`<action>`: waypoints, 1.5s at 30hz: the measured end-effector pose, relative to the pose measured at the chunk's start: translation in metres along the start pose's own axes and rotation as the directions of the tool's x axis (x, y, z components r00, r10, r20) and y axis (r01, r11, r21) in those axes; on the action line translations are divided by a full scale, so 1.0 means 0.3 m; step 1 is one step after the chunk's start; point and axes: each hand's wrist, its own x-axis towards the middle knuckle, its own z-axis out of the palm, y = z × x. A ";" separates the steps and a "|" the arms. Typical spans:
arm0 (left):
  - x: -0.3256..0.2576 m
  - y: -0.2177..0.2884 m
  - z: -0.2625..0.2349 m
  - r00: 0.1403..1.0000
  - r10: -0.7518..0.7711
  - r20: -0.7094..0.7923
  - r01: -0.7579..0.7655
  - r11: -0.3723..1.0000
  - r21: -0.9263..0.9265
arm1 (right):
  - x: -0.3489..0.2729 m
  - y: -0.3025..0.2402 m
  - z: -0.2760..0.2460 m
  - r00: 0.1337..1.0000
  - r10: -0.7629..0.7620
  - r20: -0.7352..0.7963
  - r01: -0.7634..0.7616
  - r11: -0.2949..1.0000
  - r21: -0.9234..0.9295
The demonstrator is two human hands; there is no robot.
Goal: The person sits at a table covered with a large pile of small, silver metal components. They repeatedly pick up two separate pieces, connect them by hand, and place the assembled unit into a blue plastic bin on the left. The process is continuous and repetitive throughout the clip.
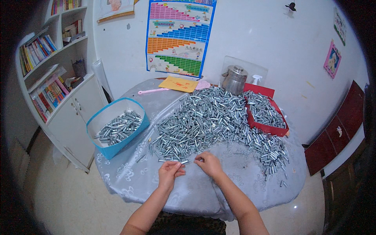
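My left hand (169, 173) pinches a short silvery metal sleeve (184, 161) between thumb and fingers at the near edge of the heap. A thinner end points from the sleeve toward my right hand (209, 164). That hand's fingers are closed in a pinch just to the right, a small gap from the sleeve; whatever they hold is too small to make out. Beyond both hands spreads a large heap of similar metal sleeves and bolts (207, 121). To the left stands a blue box with a white inside (111, 150), partly filled with the same metal pieces.
A red box (270, 130) full of metal pieces sits at the right of the heap. Behind are a steel pot (235, 80), a spray bottle (256, 79), a yellow envelope (178, 84) and a pink-handled swatter (152, 91). A grey cloth (156, 199) covers the round table.
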 end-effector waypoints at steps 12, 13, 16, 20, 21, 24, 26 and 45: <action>-0.009 0.015 0.007 0.999 -0.037 -0.004 0.037 0.999 -0.007 | -0.017 -0.038 -0.028 1.000 -0.011 0.019 -0.002 0.845 0.535; -0.008 0.015 0.005 0.999 -0.039 0.001 0.039 0.999 -0.005 | -0.016 -0.038 -0.023 0.999 -0.031 0.020 0.015 0.839 0.544; -0.007 0.015 0.003 0.999 -0.046 0.012 0.046 0.999 -0.005 | -0.019 -0.035 0.004 0.997 -0.055 0.051 0.015 0.811 0.585; -0.007 0.016 -0.001 0.998 -0.056 0.015 0.056 0.998 -0.022 | -0.020 -0.041 0.020 0.993 -0.029 0.112 -0.048 0.777 0.628; -0.005 0.015 -0.004 0.998 -0.059 0.016 0.059 0.998 -0.028 | -0.018 -0.043 0.020 0.993 -0.032 0.113 -0.047 0.777 0.627; -0.006 0.015 0.001 0.998 -0.059 0.002 0.059 0.998 -0.025 | 0.017 -0.011 0.026 0.995 0.092 -0.025 -0.055 0.771 0.635; -0.006 0.015 -0.003 0.999 -0.050 -0.009 0.050 0.998 -0.031 | 0.036 -0.022 0.009 0.996 0.036 -0.080 -0.004 0.929 0.369; -0.007 0.014 0.000 0.998 -0.050 -0.040 0.048 0.998 -0.037 | -0.012 -0.067 -0.042 0.999 -0.037 -0.023 0.043 0.896 0.442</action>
